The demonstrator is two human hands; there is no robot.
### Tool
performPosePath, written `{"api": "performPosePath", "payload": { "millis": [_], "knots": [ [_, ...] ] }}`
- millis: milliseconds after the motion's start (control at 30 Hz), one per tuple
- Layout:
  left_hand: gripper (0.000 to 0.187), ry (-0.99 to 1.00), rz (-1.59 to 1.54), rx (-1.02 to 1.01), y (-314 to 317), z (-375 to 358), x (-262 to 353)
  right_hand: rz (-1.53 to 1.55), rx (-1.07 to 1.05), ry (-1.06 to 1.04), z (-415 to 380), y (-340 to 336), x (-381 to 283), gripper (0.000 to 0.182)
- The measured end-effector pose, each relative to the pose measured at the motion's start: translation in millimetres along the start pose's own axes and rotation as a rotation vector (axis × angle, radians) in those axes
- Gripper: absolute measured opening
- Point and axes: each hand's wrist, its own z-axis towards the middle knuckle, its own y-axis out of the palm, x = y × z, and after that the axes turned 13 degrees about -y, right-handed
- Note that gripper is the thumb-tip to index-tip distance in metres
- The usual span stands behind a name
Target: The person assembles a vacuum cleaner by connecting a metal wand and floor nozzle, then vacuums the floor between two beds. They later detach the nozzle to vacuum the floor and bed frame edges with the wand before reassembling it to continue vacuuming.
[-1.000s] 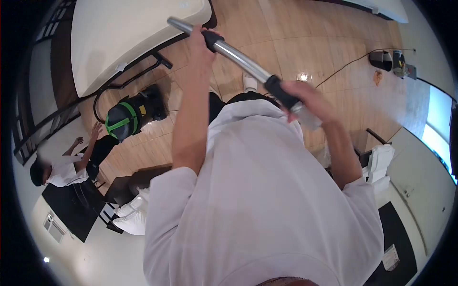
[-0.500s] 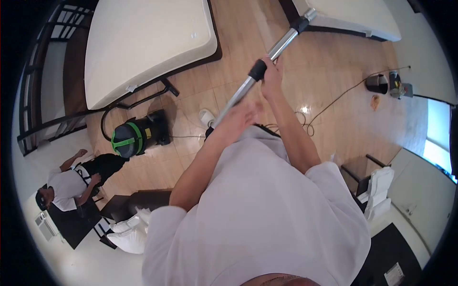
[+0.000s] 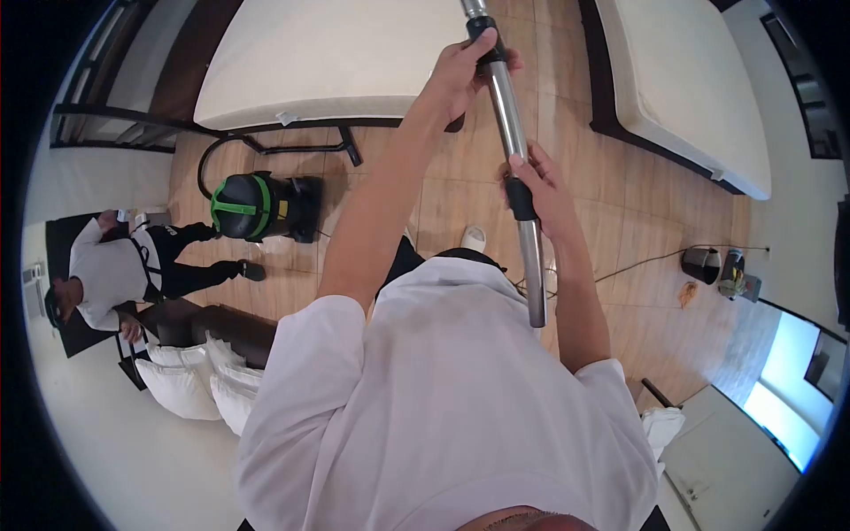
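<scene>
A silver metal tube (image 3: pixel 508 111) with two black collars stands nearly upright in the view, in front of my body. My left hand (image 3: pixel 460 73) is wrapped round the upper black collar, its thumb over the front. Lower down, my right hand (image 3: pixel 542 188) closes round the tube at the lower black collar. The tube's bottom end hangs free beside my right forearm, and its top end runs out of view.
A black and green vacuum cleaner (image 3: pixel 266 207) with a hose (image 3: pixel 297 150) lies at the left, near a person (image 3: pixel 115 265). Two mattresses (image 3: pixel 328 62) (image 3: pixel 686 80) are at the top. A cable (image 3: pixel 651 263) crosses the floor towards a black bin (image 3: pixel 700 264). Pillows (image 3: pixel 181 385) are at lower left.
The tube has swung from a slant to nearly upright. My left hand has moved up from the lower tube and gripped the upper collar. My right hand is lower. The other person has shifted.
</scene>
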Motion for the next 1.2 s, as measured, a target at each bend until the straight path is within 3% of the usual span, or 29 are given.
{"api": "performPosePath", "payload": {
  "millis": [133, 267, 433, 500, 667, 833, 900, 933, 1067, 1200],
  "knots": [
    [0.044, 0.046, -0.183, 0.01, -35, 9, 10, -0.1, -0.033, 0.148, -28, 12, 17, 0.036],
    [0.04, 0.05, -0.11, 0.051, -66, 23, 13, -0.184, -0.003, 0.23, -38, 26, 9, 0.04],
    [0.033, -0.109, -0.239, 0.229, -66, 26, -18, -0.348, -0.024, 0.283, -37, 31, 4, 0.048],
    [0.041, -0.108, -0.173, 0.14, -86, 37, -20, -0.345, 0.004, 0.308, -40, 39, 15, 0.05],
    [0.038, -0.214, -0.273, 0.011, -110, 41, -22, -0.301, 0.007, 0.384, -42, 35, 12, 0.053],
    [0.035, -0.208, -0.4, 0.142, -104, 56, -57, -0.264, 0.024, 0.465, -40, 29, 21, 0.053],
    [0.035, -0.36, -0.299, 0.136, -123, 59, -50, -0.213, 0.049, 0.562, -21, 32, 8, 0.053],
    [0.035, -0.31, -0.215, 0.155, -124, 55, -50, -0.16, 0.054, 0.633, -20, 32, 4, 0.053],
    [0.026, -0.427, -0.476, 0.188, -155, 93, -58, -0.177, -0.003, 0.627, -19, 26, 12, 0.059],
    [0.016, -0.341, -0.482, 0.263, -127, 76, -56, -0.198, 0.001, 0.624, -10, 40, 8, 0.062]
  ]
}}
